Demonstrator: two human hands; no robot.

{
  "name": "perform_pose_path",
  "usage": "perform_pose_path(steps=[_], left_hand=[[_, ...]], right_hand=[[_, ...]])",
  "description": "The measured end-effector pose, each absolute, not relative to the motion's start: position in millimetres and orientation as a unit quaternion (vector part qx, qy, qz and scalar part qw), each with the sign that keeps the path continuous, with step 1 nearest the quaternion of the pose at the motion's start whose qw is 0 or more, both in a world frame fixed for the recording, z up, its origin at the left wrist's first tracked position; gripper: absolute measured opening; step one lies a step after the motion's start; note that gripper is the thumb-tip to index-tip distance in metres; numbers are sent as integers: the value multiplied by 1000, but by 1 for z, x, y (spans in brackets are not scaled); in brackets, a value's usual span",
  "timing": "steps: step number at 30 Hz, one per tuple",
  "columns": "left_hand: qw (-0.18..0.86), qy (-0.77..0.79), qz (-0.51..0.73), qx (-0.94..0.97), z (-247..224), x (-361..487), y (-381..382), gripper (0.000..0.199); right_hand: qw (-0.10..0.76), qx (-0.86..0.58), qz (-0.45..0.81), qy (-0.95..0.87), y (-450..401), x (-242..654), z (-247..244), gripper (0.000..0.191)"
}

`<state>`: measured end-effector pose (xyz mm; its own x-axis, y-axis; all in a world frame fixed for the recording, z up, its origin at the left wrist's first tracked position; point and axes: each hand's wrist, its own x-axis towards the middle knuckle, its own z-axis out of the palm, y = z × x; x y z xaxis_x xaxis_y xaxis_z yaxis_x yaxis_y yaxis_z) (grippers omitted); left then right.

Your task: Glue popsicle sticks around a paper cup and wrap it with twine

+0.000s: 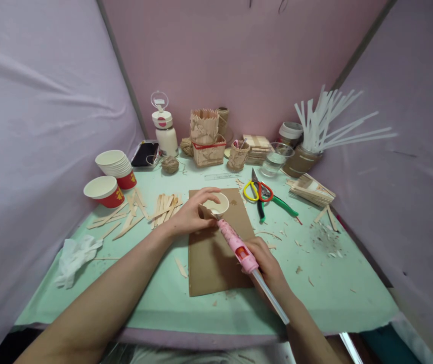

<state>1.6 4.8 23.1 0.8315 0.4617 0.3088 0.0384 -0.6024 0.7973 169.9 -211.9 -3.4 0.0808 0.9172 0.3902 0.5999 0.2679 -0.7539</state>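
A paper cup (222, 203) sits over the brown cardboard sheet (209, 268), and my left hand (193, 212) is wrapped round its left side. Gripped in my right hand (264, 258) is a pink hot glue gun (235, 242), a clear glue stick (271, 297) jutting from its rear. The gun's nozzle points up and left, at the near side of the cup, close to my left thumb. Whether nozzle and cup touch, I cannot tell. My left hand hides much of the cup's outer wall.
Stacked paper cups (116, 169) and loose wooden sticks (165, 208) lie to the left. Scissors (258, 192) and green-handled pliers (283, 205) rest right of the cardboard. Behind stand a water bowl (275, 164), wooden baskets (209, 151), a bottle (166, 136) and glue sticks (317, 126).
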Motion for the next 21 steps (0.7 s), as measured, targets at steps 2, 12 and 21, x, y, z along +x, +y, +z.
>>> perform_pose_path(steps=[2, 12, 21], left_hand=[[418, 143, 253, 860, 22, 2, 5, 40], [419, 140, 259, 859, 21, 2, 6, 41], [425, 146, 251, 857, 23, 2, 5, 41]], right_hand=[[455, -577, 174, -656, -212, 170, -4, 27], [457, -575, 174, -656, -212, 170, -8, 29], [456, -571, 190, -655, -213, 171, -7, 29]])
